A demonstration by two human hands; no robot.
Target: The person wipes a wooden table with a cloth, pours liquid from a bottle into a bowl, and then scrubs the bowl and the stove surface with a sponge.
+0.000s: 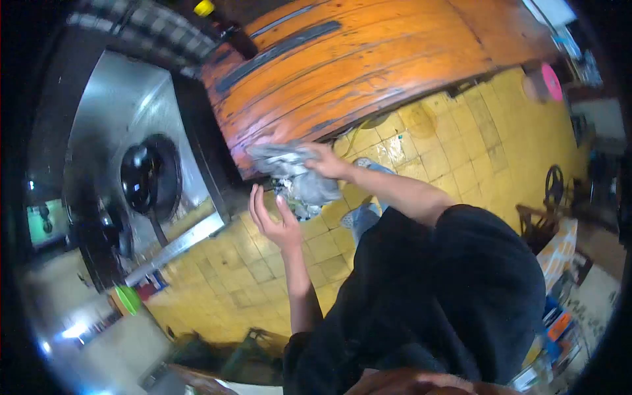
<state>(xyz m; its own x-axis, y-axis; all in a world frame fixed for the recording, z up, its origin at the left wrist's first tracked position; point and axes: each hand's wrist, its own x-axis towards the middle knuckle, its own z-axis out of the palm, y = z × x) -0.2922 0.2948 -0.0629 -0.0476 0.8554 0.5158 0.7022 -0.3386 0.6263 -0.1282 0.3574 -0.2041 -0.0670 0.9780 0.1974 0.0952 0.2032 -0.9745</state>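
A crumpled grey cloth (pixel 283 158) is gripped in my right hand (pixel 326 162) at the near corner of the orange wooden table (pixel 368 59). Part of it lies on the tabletop, and the rest hangs over the edge. My left hand (pixel 275 222) is open just below that corner, fingers apart and pointing up beside the cloth. Small pale and dark bits show between my left hand and the cloth; I cannot make out what they are.
Left of the table is a metal-lined dark unit with a black pan (pixel 150 174) in it. A dark bottle with a yellow cap (pixel 205 8) stands at the table's far side. Yellow floor tiles (pixel 454 145) lie below. A pink round item (pixel 552 82) is at the right.
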